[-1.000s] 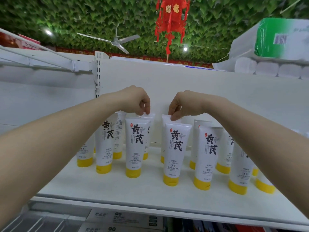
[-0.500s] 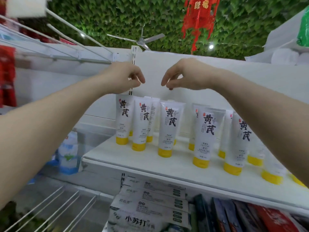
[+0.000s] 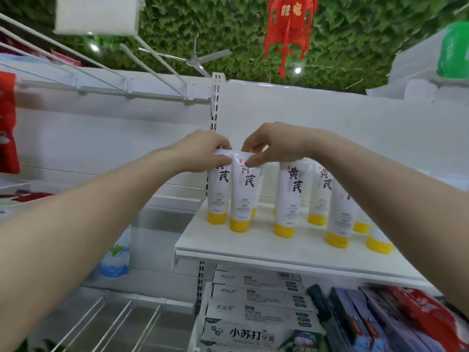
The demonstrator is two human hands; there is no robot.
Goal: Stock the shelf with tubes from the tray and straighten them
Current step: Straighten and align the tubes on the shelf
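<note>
Several white tubes with yellow caps stand cap-down on the white shelf (image 3: 253,247). My left hand (image 3: 203,151) pinches the top of the leftmost tube (image 3: 218,196). My right hand (image 3: 274,146) pinches the top of the second tube (image 3: 243,199) beside it. Both tubes stand upright and touch each other at the shelf's left end. More tubes (image 3: 289,199) stand apart to the right, partly hidden by my right forearm. No tray is in view.
Boxed toothpaste (image 3: 256,313) is stacked under the shelf, with coloured boxes (image 3: 380,321) to its right. A slotted upright post (image 3: 215,102) stands behind the tubes. White wire rails (image 3: 121,318) lie at lower left. A red lantern (image 3: 289,29) and ceiling fan hang above.
Both hands rose off the middle tubes, swung left with the camera, and now have come down to grip the tops of the two leftmost tubes.
</note>
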